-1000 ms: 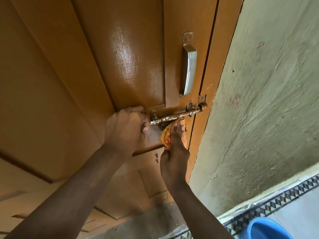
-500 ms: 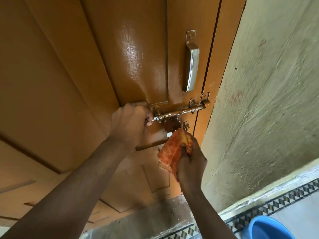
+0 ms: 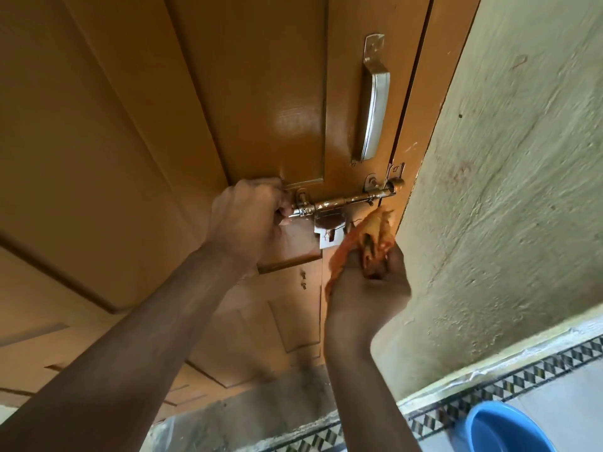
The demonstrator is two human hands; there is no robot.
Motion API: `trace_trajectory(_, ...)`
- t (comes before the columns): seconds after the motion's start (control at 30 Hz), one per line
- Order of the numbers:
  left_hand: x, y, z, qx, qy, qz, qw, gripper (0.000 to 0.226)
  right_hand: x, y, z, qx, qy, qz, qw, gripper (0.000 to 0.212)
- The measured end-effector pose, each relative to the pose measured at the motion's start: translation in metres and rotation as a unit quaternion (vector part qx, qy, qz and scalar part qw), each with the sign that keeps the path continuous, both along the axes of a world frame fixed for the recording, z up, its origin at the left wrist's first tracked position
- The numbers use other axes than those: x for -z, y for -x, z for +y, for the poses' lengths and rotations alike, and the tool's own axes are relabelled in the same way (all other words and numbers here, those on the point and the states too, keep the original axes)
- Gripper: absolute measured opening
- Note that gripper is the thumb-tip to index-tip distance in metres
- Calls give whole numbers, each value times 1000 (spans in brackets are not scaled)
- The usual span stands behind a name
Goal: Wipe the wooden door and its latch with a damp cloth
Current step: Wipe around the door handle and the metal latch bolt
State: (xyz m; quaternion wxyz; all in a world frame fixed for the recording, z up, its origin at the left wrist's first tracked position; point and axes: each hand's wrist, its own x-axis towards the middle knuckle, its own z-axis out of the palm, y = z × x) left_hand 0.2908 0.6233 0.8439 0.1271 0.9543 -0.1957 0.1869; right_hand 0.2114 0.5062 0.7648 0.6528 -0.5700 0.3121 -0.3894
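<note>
- Rough green wall [image 3: 509, 197] flanks the wooden door [image 3: 137, 141] on the right.
- Left hand [image 3: 244, 220] is fisted around the latch [image 3: 346, 202] bolt's left end.
- Right hand [image 3: 365, 288] clutches the bunched orange cloth [image 3: 365, 239] just below the latch.

The single head-worn camera looked forward and steeply down from close range at a glossy brown wooden door [image 3: 163, 141], its wide angle also catching rough greenish plaster wall [image 3: 522, 190] at right.
</note>
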Motion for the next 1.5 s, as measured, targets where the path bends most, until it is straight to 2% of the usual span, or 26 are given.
trace_trajectory(0.07,1,-2,2,8,-2,-2,1000,23,7,-15,16,-2,62,-3,998,49)
trace_trajectory(0.17,2,-4,4,27,-1,2,1000,25,28,-30,38,-77,153,21,985,60)
trace_trajectory(0.23,3,-3,5,36,1,-3,999,24,42,-35,46,-92,176,40,979,66)
trace_trajectory(0.4,2,-4,7,48,3,-12,999,20,36,-45,52,-18,81,43,996,57)
trace_trajectory(0.47,2,-5,7,46,4,-8,999,23,26,-53,57,-1,26,18,1000,52)
trace_trajectory(0.5,2,-5,7,46,5,-8,999,25,25,-55,59,6,29,9,1000,53)
trace_trajectory(0.63,2,-5,8,51,12,-8,999,19,58,-38,55,-54,221,27,973,56)
trace_trajectory(0.67,2,-5,8,56,11,-9,998,20,73,-35,49,-68,242,46,967,56)
trace_trajectory(0.77,2,-4,8,58,8,-8,998,19,75,-33,43,-71,135,65,986,54)
trace_trajectory(0.83,2,-4,8,53,7,-6,999,17,57,-41,50,-57,73,43,995,53)
trace_trajectory(0.87,2,-5,8,50,5,-10,999,18,46,-43,53,-47,72,27,996,53)
trace_trajectory(0.93,3,-6,8,50,-1,-19,999,18,38,-43,57,-59,129,20,990,56)
trace_trajectory(1.0,3,-6,9,56,-1,-20,998,16,56,-36,56,-96,213,47,971,59)
trace_trajectory(1.03,3,-5,9,59,0,-19,998,14,72,-33,52,-99,217,66,969,58)
trace_trajectory(1.17,3,-6,9,51,4,-10,999,14,76,-42,36,-45,14,129,991,33)
trace_trajectory(1.27,5,-7,8,55,7,-16,998,14,57,-47,33,-20,11,125,992,37)
trace_trajectory(1.4,4,-6,9,61,11,-21,998,12,63,-35,44,-79,46,128,988,45)
trace_trajectory(1.5,2,-6,7,53,12,-16,998,12,63,-43,40,-55,-21,140,988,36)
